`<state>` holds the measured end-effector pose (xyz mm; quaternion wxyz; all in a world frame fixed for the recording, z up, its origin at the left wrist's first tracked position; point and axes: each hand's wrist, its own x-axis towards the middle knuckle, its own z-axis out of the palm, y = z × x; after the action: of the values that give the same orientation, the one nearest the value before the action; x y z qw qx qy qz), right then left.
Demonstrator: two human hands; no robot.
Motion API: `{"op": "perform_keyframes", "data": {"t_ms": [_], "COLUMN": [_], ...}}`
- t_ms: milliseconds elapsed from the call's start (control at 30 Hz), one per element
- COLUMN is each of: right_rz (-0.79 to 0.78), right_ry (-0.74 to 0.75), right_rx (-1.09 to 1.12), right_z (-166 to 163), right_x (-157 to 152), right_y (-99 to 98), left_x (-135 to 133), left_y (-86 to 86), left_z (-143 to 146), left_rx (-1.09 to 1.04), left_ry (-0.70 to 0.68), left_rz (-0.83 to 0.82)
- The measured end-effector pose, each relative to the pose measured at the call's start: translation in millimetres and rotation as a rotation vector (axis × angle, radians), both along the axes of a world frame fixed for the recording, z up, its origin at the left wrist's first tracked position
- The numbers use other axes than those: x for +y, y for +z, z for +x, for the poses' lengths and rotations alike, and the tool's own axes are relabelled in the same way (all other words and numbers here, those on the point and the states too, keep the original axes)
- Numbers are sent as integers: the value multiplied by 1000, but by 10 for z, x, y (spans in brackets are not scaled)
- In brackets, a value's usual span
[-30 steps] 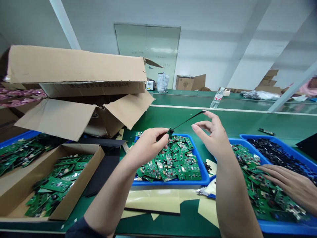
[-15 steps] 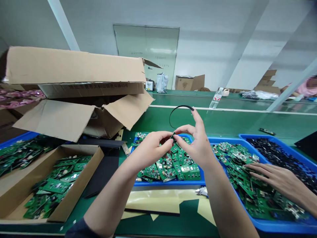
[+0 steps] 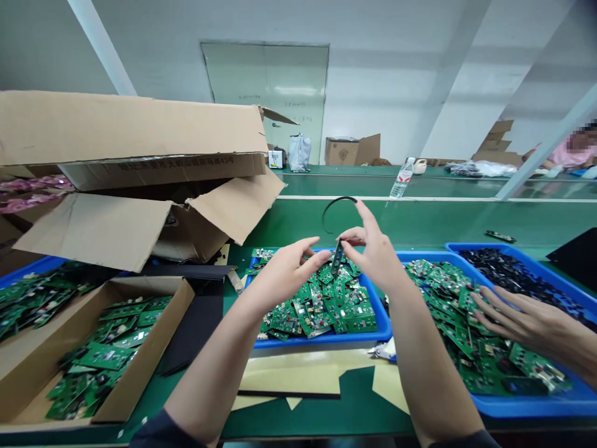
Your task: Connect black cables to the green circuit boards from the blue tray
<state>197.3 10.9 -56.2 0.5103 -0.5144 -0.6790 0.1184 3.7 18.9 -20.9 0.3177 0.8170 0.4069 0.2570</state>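
My right hand (image 3: 375, 252) pinches a narrow dark green circuit board (image 3: 337, 256) between thumb and a bent finger, upright above the middle tray. From its raised index fingertip a thin black strip (image 3: 339, 199) curls away to the left; it seems to cling to the finger. My left hand (image 3: 291, 270) is just left of the board, thumb and fingers apart, with nothing visible in it. Beneath both hands, a blue tray (image 3: 321, 341) holds a heap of green circuit boards (image 3: 308, 311).
Another person's hand (image 3: 522, 317) rests over boards in the right blue tray (image 3: 522, 407). Beyond it is a tray of black parts (image 3: 508, 274). Cutters (image 3: 383, 353) and yellow sheets (image 3: 289, 373) lie in front. Cardboard boxes (image 3: 135, 127) crowd the left, near an open carton (image 3: 116, 392) of boards.
My left hand has come away from the small board and opened. The board now hangs upright in my right hand, the black strip still at its index fingertip. The view has shifted slightly.
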Motion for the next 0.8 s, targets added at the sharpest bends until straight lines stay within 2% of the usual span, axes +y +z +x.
{"op": "perform_keyframes", "data": {"t_ms": [67, 100, 200, 300, 367, 467, 500, 533, 567, 633, 667, 733, 800], "right_rz": [-104, -167, -408, -480, -512, -558, -586, -649, -670, -688, -688, -693, -680], "right_ry": [-114, -182, -398, -454, -471, -472, -447, -314, -283, -292, -345, -473, -536], "right_rx": [-35, -73, -165, -159, -135, -84, -52, 34, 50, 44, 20, -41, -92], "right_z": [284, 437, 852, 1152, 1356, 1775, 1928, 2066, 2173, 2244, 2196, 1962, 1635], "right_x": [87, 129, 224, 175, -14, -504, -677, -829, -943, -1018, -967, -705, -313], "right_y": [-58, -95, -227, -366, -460, -598, -634, -660, -673, -660, -639, -590, -553], "left_x": [77, 114, 206, 255, 261, 238, 224, 210, 195, 169, 160, 156, 169], "left_y": [-28, -45, -123, -232, -307, -415, -449, -481, -511, -562, -582, -610, -617], "left_z": [-18, -29, -45, -12, 41, 147, 182, 215, 245, 289, 303, 318, 322], "left_rx": [179, 303, 625, 707, 729, 761, 770, 778, 785, 799, 804, 798, 770], "left_ry": [69, 60, -61, -138, -169, -188, -180, -168, -153, -131, -126, -128, -139], "left_rz": [66, 90, 91, 68, 73, 80, 84, 89, 95, 103, 106, 114, 123]}}
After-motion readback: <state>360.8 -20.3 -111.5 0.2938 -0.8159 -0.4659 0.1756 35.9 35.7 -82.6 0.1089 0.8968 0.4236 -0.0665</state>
